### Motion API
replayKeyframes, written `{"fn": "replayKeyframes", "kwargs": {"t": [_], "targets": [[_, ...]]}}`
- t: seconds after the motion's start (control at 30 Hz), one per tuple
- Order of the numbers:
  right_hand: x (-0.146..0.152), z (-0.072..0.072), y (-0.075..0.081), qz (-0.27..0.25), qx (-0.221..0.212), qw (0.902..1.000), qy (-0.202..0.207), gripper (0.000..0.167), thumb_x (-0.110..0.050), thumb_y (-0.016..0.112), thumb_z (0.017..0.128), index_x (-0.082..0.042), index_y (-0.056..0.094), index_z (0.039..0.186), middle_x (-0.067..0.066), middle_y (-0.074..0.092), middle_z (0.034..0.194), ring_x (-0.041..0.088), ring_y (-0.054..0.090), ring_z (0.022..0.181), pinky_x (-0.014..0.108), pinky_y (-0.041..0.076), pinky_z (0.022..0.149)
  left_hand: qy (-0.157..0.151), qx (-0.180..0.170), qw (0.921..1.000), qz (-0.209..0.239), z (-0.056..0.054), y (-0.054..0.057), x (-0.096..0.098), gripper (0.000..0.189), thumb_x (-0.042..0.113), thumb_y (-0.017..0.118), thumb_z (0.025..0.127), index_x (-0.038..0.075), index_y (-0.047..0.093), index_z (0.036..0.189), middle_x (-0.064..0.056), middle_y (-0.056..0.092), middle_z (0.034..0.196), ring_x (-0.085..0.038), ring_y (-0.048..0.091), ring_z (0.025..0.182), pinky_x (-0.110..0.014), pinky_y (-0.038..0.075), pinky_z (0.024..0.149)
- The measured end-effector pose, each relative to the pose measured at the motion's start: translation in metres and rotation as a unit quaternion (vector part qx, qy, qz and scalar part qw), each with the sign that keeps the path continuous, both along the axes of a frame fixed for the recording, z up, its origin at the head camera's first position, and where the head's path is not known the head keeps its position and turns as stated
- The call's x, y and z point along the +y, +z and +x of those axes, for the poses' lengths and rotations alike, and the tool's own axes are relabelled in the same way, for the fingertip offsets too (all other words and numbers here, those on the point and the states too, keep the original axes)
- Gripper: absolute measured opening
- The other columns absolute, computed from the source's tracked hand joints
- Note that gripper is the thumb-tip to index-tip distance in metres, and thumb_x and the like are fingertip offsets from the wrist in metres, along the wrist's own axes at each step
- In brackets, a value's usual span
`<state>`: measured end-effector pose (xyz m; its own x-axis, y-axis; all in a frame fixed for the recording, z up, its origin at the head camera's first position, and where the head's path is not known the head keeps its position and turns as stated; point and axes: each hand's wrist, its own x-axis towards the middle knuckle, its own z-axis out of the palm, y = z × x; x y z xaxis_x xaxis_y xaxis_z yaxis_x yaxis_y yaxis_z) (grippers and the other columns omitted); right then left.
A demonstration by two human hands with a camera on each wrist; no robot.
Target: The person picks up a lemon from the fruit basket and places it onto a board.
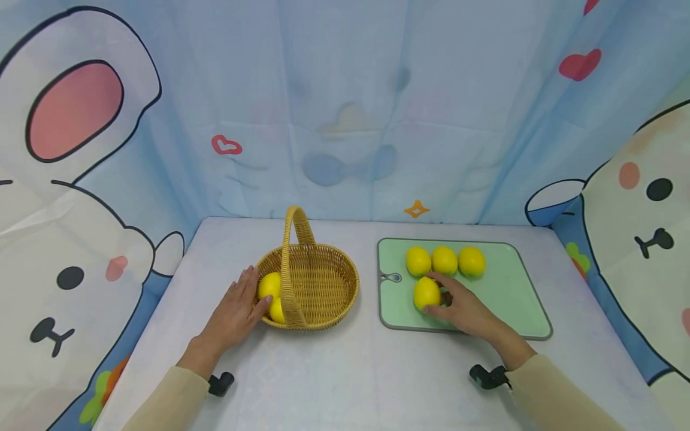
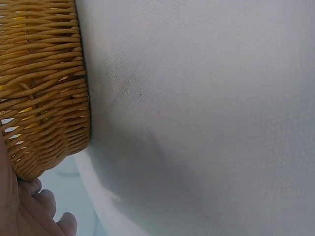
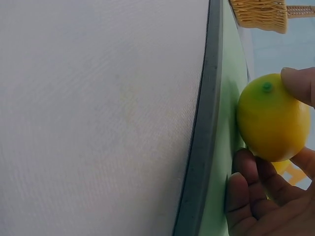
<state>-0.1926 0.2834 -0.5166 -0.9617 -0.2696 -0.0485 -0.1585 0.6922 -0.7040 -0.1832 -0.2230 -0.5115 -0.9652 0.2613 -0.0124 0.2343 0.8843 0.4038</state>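
Observation:
A yellow wicker basket (image 1: 329,293) with an arched handle stands on the table at left of centre. Two lemons (image 1: 269,285) lie in its left part, partly behind the handle. My left hand (image 1: 235,308) rests along the basket's left side, fingers straight and thumb lying over the rim. On the green cutting board (image 1: 501,305), my right hand (image 1: 466,305) holds a lemon (image 1: 426,294) between thumb and fingers. That lemon (image 3: 273,118) shows its green-tinged tip in the right wrist view. Behind it on the board sit three more lemons (image 1: 444,261) in a row.
A white cloth covers the table (image 1: 334,377). The board has a grey rim and a small spoon-like mark (image 1: 391,277) at its left edge. A pale blue curtain (image 1: 345,108) with cartoon prints hangs behind the table and at both sides.

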Motion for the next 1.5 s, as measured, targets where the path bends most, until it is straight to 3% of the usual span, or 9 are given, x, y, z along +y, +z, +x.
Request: {"fn": "replayKeyframes", "kwargs": {"t": [0.67, 1.03, 1.5], "targets": [[0.0021, -0.0018, -0.0031, -0.002, 0.015, 0.9999, 0.006, 0.074, -0.027, 0.078, 0.096, -0.004, 0.043, 0.156, 0.021, 0.056, 0.139, 0.027, 0.061, 0.107, 0.045, 0.054, 0.093, -0.004, 0.003, 1.0, 0.004, 0.0, 0.0001, -0.0007, 0.084, 0.055, 0.039, 0.112, 0.001, 0.008, 0.169, -0.019, 0.012, 0.177, -0.037, 0.015, 0.164, -0.057, 0.014, 0.133], [0.0021, -0.0013, -0.0029, -0.009, 0.006, 0.9999, 0.003, 0.075, -0.029, 0.079, 0.095, -0.008, 0.042, 0.158, 0.021, 0.056, 0.137, 0.027, 0.061, 0.107, 0.037, 0.055, 0.087, -0.006, 0.006, 1.0, 0.002, -0.001, -0.0006, -0.001, 0.084, 0.054, 0.039, 0.112, 0.001, 0.008, 0.169, -0.02, 0.012, 0.177, -0.037, 0.015, 0.164, -0.056, 0.014, 0.133], [0.0015, -0.0014, -0.002, -0.004, 0.008, 1.0, -0.002, 0.078, -0.032, 0.079, 0.095, -0.008, 0.04, 0.158, 0.021, 0.054, 0.14, 0.028, 0.06, 0.107, 0.038, 0.054, 0.089, -0.004, -0.001, 1.0, 0.001, -0.0008, -0.0001, -0.0008, 0.085, 0.056, 0.038, 0.112, 0.002, 0.007, 0.169, -0.019, 0.011, 0.177, -0.037, 0.014, 0.164, -0.056, 0.014, 0.134]]}}
